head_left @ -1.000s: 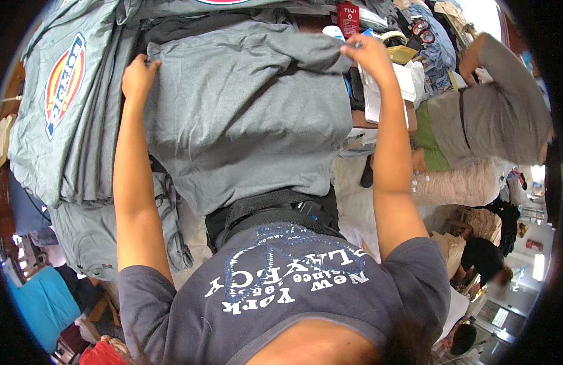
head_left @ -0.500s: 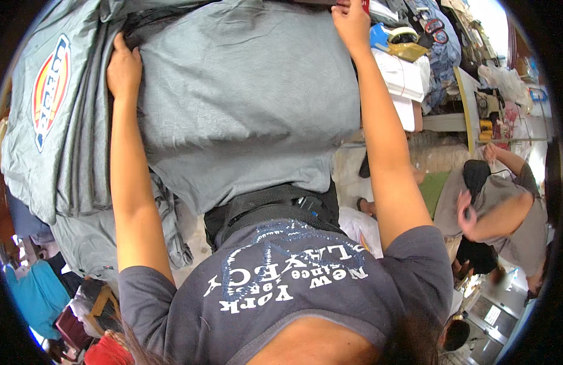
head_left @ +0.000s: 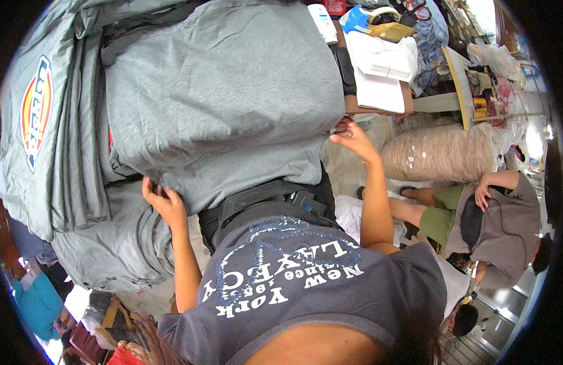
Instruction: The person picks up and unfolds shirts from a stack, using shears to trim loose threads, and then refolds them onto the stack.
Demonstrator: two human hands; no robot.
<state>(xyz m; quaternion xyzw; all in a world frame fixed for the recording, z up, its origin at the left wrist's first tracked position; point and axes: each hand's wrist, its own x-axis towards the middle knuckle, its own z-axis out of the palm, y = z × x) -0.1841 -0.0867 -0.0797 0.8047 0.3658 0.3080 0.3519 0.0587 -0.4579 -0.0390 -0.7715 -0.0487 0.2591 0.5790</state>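
Observation:
A grey T-shirt (head_left: 226, 85) lies spread before me, its lower part hanging over the table's near edge toward my waist. My left hand (head_left: 164, 202) is at the shirt's near left edge, thumb and fingers apart. Beside the right edge is my right hand (head_left: 355, 143), its fingers loosely bent and apart, the tips close to the cloth. Whether those tips touch it I cannot tell. On the left stands a stack of folded grey shirts (head_left: 80, 134); the top one bears a red, yellow and blue oval emblem (head_left: 37, 114).
Right of the shirt are white paper sheets (head_left: 378, 91), a blue tape dispenser (head_left: 355, 21) and a dark phone-like object (head_left: 344, 66). More grey garments (head_left: 114, 252) hang at the lower left. A large wrapped brown roll (head_left: 436, 152) lies near a seated person (head_left: 500, 225).
Both hands have come back toward me from the far part of the shirt. The view has shifted, uncovering a white box and the phone-like object. The co-worker's arm has lowered.

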